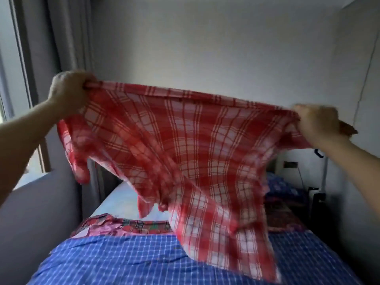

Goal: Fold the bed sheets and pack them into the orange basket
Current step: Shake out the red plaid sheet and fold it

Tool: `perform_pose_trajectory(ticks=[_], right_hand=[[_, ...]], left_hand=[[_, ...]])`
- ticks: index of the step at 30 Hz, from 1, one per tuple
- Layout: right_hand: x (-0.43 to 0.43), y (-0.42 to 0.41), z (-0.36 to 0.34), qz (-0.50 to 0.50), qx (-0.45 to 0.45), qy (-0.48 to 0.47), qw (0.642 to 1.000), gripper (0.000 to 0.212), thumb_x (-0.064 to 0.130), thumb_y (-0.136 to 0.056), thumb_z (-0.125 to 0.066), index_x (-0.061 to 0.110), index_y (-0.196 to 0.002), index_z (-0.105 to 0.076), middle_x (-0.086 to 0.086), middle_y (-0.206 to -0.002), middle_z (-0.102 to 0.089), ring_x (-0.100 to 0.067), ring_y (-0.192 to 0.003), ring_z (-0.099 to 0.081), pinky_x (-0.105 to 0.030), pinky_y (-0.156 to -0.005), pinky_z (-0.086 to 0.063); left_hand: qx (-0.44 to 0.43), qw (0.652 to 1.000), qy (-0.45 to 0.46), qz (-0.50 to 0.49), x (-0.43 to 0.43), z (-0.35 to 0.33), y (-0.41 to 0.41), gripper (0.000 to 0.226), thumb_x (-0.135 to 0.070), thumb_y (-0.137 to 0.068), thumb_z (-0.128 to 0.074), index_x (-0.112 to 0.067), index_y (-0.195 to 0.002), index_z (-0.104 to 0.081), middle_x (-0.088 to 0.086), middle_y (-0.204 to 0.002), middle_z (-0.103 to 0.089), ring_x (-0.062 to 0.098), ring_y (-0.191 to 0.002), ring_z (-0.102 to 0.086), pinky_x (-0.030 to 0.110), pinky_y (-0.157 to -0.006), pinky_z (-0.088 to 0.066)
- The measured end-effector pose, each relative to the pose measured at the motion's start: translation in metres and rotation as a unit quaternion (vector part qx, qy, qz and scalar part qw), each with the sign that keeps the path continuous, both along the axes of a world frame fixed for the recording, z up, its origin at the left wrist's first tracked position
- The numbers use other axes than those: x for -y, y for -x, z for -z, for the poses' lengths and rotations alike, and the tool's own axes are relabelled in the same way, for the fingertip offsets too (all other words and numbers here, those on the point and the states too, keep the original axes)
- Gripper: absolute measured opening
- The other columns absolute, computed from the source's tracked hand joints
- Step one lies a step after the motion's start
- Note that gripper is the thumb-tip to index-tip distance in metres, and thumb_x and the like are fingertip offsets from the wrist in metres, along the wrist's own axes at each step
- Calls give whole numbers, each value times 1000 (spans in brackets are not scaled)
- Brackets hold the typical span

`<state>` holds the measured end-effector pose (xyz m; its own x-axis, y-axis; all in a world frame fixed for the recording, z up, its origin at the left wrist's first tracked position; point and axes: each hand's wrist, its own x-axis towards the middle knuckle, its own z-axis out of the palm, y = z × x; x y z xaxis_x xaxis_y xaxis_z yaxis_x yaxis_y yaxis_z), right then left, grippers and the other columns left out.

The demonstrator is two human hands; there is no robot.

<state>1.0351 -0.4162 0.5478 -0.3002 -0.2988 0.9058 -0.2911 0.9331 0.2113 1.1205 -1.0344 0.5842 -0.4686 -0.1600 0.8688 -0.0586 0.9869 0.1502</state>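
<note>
Left hand and right hand each grip a top corner of a red checked sheet stretched between them, hanging below onto the bed, apparently opening it for folding; next, bring corners together.

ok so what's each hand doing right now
Left hand: gripping the top edge of the red sheet.
Right hand: gripping the same edge at the other end.
</note>
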Motion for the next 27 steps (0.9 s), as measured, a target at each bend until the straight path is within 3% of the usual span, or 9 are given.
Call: perform_pose_trajectory(ticks=[3,7,11,14,17,20,22,24,27], right_hand=[[-17,-27,82,9,120,-49,992,10,19,-78,-73,11,-82,-68,-16,-71,-67,-33,-61,-65,-31,-57,-44],[-28,-75,173,-39,189,-123,973,9,18,-74,-74,12,-78,-70,-13,-68,-68,-30,-56,-65,-30,-50,-50],[-36,-149,262,-69,305,-175,933,23,15,-57,-89,19,-71,-71,-4,-62,-67,-22,-50,-64,-26,-46,-47],[-46,-199,323,6,420,-214,882,5,22,-83,-67,25,-86,-69,1,-80,-71,-20,-70,-67,-28,-57,-43],[-63,-260,386,18,567,-174,805,39,37,-86,-30,22,-92,-65,-2,-89,-69,-19,-80,-65,-31,-64,-41],[-79,-311,439,40,658,-76,748,27,25,-87,-46,26,-66,-62,1,-79,-64,-15,-73,-57,-26,-60,-39],[-88,-343,465,56,702,-52,708,26,29,-85,-48,28,-60,-57,2,-85,-63,-16,-79,-56,-29,-68,-40],[-97,-371,492,109,728,-62,674,22,31,-88,-48,28,-75,-66,-1,-98,-63,-22,-97,-58,-32,-81,-41],[-95,-412,517,130,739,-104,653,28,28,-90,-44,18,-103,-66,-9,-114,-64,-25,-105,-60,-27,-74,-39]], left_hand=[[60,997,-30,25,-86,63,-83,21,-4,-81,-67,-2,-101,-71,19,-101,-69,34,-97,-64,39,-88,-45],[274,958,-83,-6,-93,157,-142,50,-49,-72,-53,-4,-86,-71,18,-87,-69,36,-84,-64,37,-75,-46],[403,911,-83,-22,-117,264,-216,12,-22,-81,-69,-19,-70,-67,16,-81,-68,31,-74,-61,33,-63,-39],[461,886,-53,9,-115,347,-261,44,-22,-79,-74,-29,-51,-41,8,-65,-57,23,-61,-51,38,-61,-46],[493,870,-14,28,-124,418,-308,24,-31,-78,-72,-12,-67,-64,18,-77,-61,32,-60,-56,42,-63,-51],[622,782,36,-3,-152,465,-351,39,-43,-91,-54,-9,-107,-64,12,-100,-67,29,-87,-63,32,-73,-46],[673,737,59,-22,-165,496,-372,37,-46,-93,-49,-17,-111,-62,5,-109,-67,23,-99,-62,30,-77,-45],[714,696,66,-12,-177,531,-397,30,-42,-92,-48,-24,-111,-62,3,-115,-65,23,-107,-60,29,-85,-46],[785,609,110,-10,-185,578,-432,22,-38,-94,-45,-24,-99,-62,3,-120,-63,21,-111,-58,25,-88,-43]])
